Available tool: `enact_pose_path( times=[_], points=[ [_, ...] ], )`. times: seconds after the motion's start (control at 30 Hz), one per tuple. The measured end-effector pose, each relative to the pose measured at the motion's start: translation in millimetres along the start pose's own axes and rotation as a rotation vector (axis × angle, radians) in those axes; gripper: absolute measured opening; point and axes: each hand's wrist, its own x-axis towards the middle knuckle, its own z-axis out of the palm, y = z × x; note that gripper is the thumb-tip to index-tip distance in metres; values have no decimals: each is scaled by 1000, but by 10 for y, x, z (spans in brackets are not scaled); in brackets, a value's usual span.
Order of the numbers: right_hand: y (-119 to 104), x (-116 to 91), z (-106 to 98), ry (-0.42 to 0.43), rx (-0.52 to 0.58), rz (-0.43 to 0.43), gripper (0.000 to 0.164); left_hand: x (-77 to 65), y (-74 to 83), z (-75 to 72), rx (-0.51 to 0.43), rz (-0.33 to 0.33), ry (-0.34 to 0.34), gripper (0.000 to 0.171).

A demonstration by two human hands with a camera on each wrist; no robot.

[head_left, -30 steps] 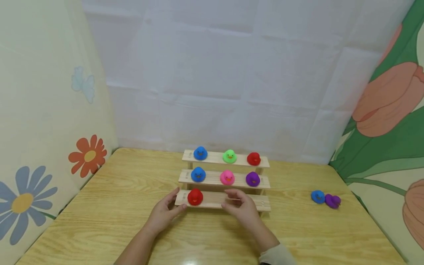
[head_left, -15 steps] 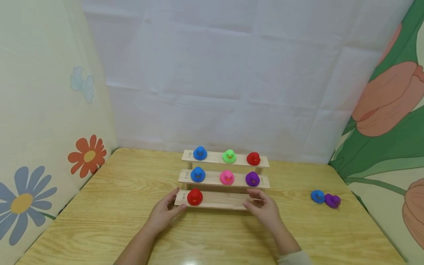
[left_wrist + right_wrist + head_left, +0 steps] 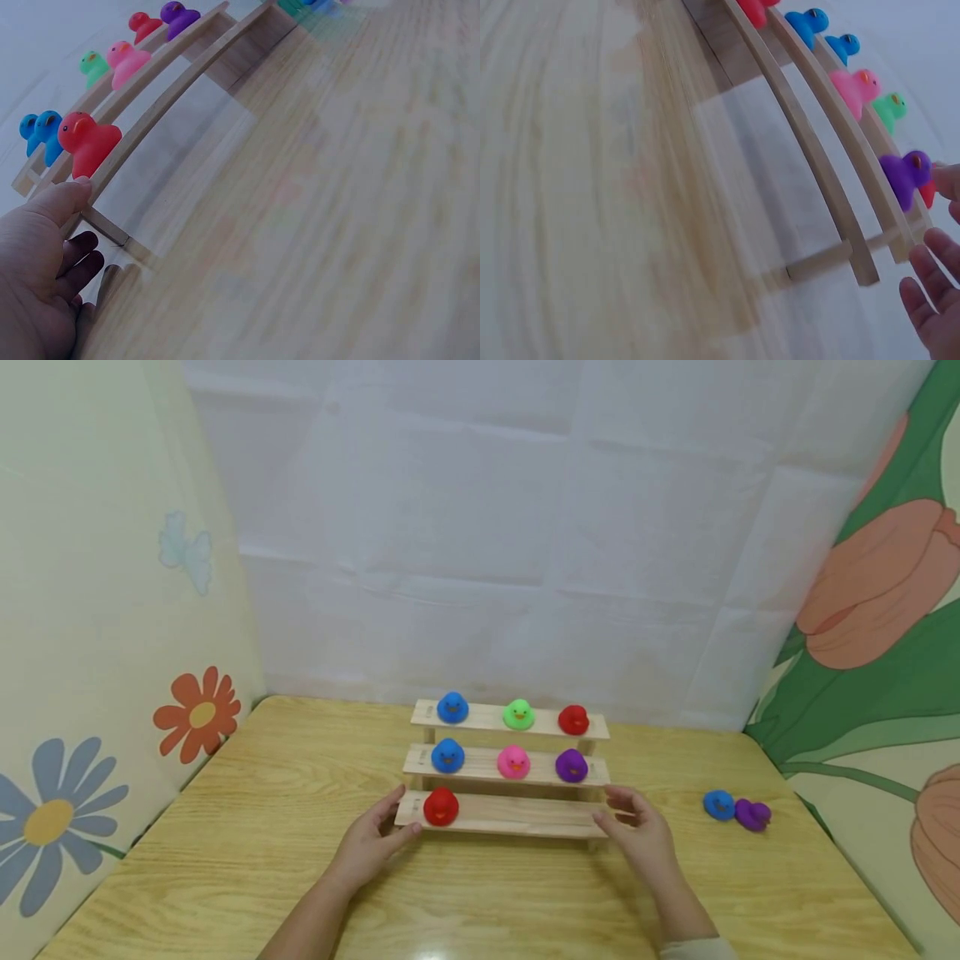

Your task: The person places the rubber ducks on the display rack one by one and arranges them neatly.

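A three-tier wooden display rack [image 3: 521,814] stands on the table, its bottom shelf bearing a red rubber duck [image 3: 441,807] near the left end. My left hand [image 3: 371,843] holds that left end, thumb at the front edge and index finger at the back corner. In the left wrist view the thumb lies just below the red duck, the other fingers under the shelf. At the bottom shelf's right end is my right hand [image 3: 648,839], fingers loosely spread with nothing between them. A purple duck [image 3: 572,766], a pink duck [image 3: 513,762] and a blue duck [image 3: 447,756] sit on the middle shelf.
Along the top shelf stand a blue duck [image 3: 453,707], a green duck [image 3: 518,715] and a red duck [image 3: 573,720]. Right of the rack, another blue duck [image 3: 719,805] and a purple duck [image 3: 753,815] lie side by side on the wooden table [image 3: 480,910]. A white cloth [image 3: 480,527] hangs behind.
My right hand has slid rightward along the bottom shelf, from its middle to just beyond its right end. The left hand, rack and ducks stay put.
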Motion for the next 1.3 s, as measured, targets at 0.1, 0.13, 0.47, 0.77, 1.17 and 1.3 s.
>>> enact_pose_path(
  times=[0.1,0.13,0.47,0.77,1.17,1.3],
  points=[
    [39,22,-89,26,-22,12,40,2,-1,2,2,2,0,76],
    [53,32,-121,34,-25,19,40,2,0,2,1,2,0,76],
    [227,122,-435,95,-84,98,45,3,15,-8,12,-12,2,76],
    [362,209,-714,142,-95,138,49,14,3,-11,6,-2,-2,75],
    [520,339,-1069,172,-152,197,60,15,1,-6,14,-2,-2,76],
    [545,378,-1154,158,-171,213,63,6,-3,-4,7,-3,-2,76]
  ],
)
